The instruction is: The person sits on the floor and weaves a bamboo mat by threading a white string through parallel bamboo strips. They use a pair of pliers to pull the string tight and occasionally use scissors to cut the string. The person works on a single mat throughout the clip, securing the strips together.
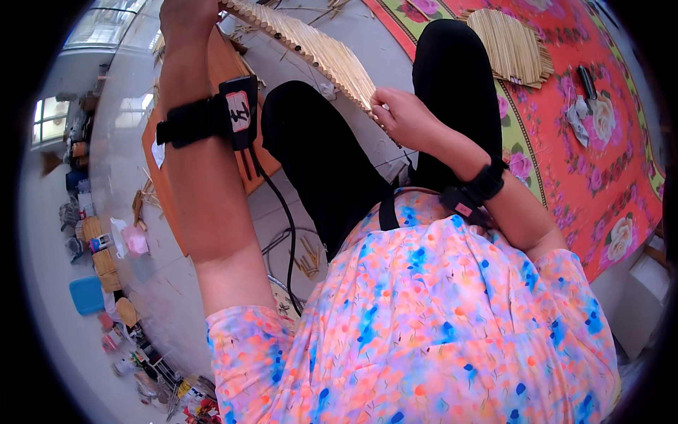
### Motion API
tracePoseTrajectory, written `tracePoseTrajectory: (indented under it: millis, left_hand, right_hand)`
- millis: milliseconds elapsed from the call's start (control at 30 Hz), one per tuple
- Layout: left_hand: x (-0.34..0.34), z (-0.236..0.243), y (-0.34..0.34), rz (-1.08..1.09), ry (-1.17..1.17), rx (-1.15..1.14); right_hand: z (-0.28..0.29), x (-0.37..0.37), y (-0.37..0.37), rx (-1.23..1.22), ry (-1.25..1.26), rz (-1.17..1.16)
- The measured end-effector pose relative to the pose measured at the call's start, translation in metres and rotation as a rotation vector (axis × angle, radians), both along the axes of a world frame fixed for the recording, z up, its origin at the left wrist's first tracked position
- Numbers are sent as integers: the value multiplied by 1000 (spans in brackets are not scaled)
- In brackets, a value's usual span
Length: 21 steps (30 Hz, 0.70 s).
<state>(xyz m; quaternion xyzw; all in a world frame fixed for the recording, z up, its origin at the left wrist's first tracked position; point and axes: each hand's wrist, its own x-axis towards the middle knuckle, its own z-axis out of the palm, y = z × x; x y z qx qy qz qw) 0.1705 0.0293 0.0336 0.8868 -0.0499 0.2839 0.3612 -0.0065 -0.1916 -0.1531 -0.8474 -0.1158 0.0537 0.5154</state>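
Your right hand [406, 119] has its fingers curled around one end of the mat [321, 53], which spans to your left hand [189, 15], probably so its sticks stay in line. The view cuts off your left fingers, so I cannot tell their grip. Right of your right fingers, another mat [503, 44] lies on the cloth [565, 194], seemingly parked within reach.

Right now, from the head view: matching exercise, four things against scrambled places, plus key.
1. stick strip
2. rounded stick mat
3. blue squarish object
4. right grip

A. on the red floral cloth
B. far left of the picture
C. at the strip's lower end
D. runs up toward the left grip

Pairs: 1-D, 2-A, 3-B, 4-C
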Motion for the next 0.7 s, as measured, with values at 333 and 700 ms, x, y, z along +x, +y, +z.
tracePoseTrajectory:
  millis: [333, 700]
  left_hand:
    - [-15, -1, 13, 137, 31, 203]
    - [-112, -20, -43, -51, 8, 160]
  right_hand:
    - [101, -24, -41, 459, 304, 463]
    - [230, 94, -147, 1052, -186, 331]
